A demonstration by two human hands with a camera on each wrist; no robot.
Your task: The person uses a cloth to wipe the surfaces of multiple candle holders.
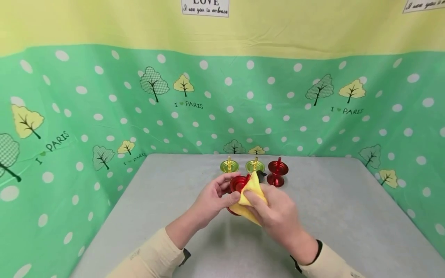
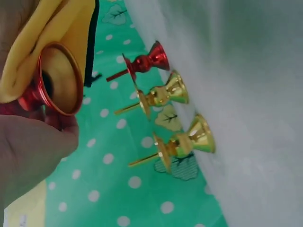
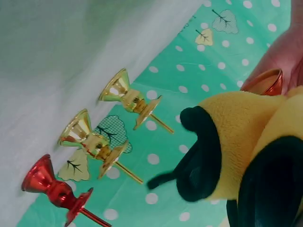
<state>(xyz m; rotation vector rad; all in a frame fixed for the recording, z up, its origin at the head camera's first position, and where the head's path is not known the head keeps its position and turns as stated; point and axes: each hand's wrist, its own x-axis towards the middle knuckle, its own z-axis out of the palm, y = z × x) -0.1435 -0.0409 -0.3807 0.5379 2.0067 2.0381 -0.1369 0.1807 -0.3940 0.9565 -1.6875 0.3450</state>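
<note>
My left hand (image 1: 213, 199) grips a shiny red metal candle holder (image 1: 237, 184) with a thin upright stem, raised over the table. In the left wrist view its flared, hollow base (image 2: 64, 80) faces the camera, with the fingers around its narrow middle. A yellow cloth (image 1: 255, 188) with a dark edging is pinched in my right hand (image 1: 279, 212), thumb on top. The cloth lies against the candle holder's dish and hangs down beside it. In the right wrist view the cloth (image 3: 236, 123) hides most of the holder and the right fingers.
Behind the hands, two gold candle holders (image 1: 229, 166) (image 1: 255, 166) and another red candle holder (image 1: 277, 173) stand in a row near the back of the grey table (image 1: 167, 185). A green and yellow dotted curtain (image 1: 212, 96) encloses the table's back and sides.
</note>
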